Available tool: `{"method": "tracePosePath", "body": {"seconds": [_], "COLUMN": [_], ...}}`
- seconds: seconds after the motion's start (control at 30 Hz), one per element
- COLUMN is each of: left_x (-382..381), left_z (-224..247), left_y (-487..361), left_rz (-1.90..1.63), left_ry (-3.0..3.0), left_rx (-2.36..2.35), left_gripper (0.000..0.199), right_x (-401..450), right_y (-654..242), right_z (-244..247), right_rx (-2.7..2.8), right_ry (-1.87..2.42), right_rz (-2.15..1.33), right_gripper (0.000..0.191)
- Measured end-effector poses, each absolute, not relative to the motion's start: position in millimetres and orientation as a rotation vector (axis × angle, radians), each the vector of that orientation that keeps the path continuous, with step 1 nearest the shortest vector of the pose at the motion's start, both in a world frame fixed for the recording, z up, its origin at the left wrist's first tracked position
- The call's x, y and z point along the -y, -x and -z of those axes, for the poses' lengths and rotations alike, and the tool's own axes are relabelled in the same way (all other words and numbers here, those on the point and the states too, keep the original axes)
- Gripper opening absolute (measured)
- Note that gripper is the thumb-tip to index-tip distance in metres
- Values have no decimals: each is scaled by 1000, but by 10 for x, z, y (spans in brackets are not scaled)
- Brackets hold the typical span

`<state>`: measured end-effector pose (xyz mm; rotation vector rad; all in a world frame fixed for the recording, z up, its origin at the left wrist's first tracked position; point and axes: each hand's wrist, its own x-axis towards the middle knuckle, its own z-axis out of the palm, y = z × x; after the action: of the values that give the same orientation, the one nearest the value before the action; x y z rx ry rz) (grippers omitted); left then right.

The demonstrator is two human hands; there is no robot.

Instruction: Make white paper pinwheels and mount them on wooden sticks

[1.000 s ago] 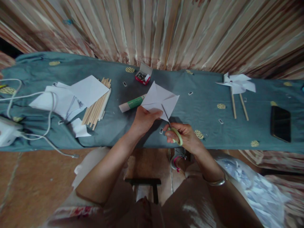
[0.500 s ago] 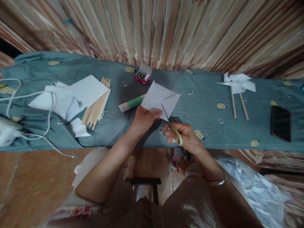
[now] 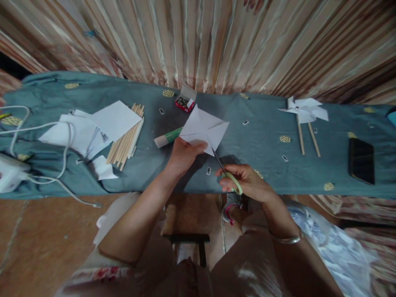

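A white square of paper [image 3: 206, 126], creased and slit from its corners, is pinched in my left hand [image 3: 183, 154] with the thumb on top. My right hand [image 3: 247, 181] grips scissors [image 3: 232, 180] with pale green handles. Their blades point up and left, with the tips at the paper's lower corner; whether they touch it I cannot tell. Partly under the paper's left side lies a green and white tube [image 3: 168, 137]. Just beyond the paper is a small open red box [image 3: 185, 103] holding small metal pieces.
To the left lie wooden sticks [image 3: 125, 138], white paper sheets [image 3: 114, 117] and a white cable [image 3: 64, 159]. Pinwheels [image 3: 306, 109] on sticks and a black phone [image 3: 361, 161] lie to the right. A striped curtain [image 3: 198, 45] hangs behind the cloth-covered table [image 3: 260, 117].
My right hand has drawn the scissors down and right, out of the slit in the paper. The paper has shifted slightly left with my left hand.
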<state>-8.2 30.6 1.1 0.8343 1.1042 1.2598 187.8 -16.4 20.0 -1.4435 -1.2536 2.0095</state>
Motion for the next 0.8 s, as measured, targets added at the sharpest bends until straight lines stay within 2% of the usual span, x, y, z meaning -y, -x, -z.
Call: {"method": "tracePosePath", "body": {"seconds": [0.13, 0.23, 0.33, 0.5, 0.63, 0.8], "left_x": [-325, -327, -309, -250, -215, -195], "left_z": [-13, -2, 24, 88, 114, 90], "left_y": [118, 134, 130, 88, 64, 90], "left_rz": [-1287, -1311, -1303, -1209, -1114, -944], "left_ry": [-818, -809, -828, -845, -882, -972], "left_rx": [-1107, -1113, -1104, -1133, -1162, -1254], "left_gripper": [13, 20, 24, 28, 23, 10], "right_x": [167, 149, 110, 58, 53, 60], "right_y": [-2079, -2244, -2362, -2428, -2444, -2432], "right_z": [-250, -240, -183, -89, -44, -11], "right_rx": [1323, 1372, 1486, 1759, 1893, 2035], "right_ry": [1484, 1536, 1687, 2061, 2137, 2168], "right_rz": [-2018, -1881, -1468, -555, -243, -52], "right_gripper": [45, 50, 59, 47, 49, 48]}}
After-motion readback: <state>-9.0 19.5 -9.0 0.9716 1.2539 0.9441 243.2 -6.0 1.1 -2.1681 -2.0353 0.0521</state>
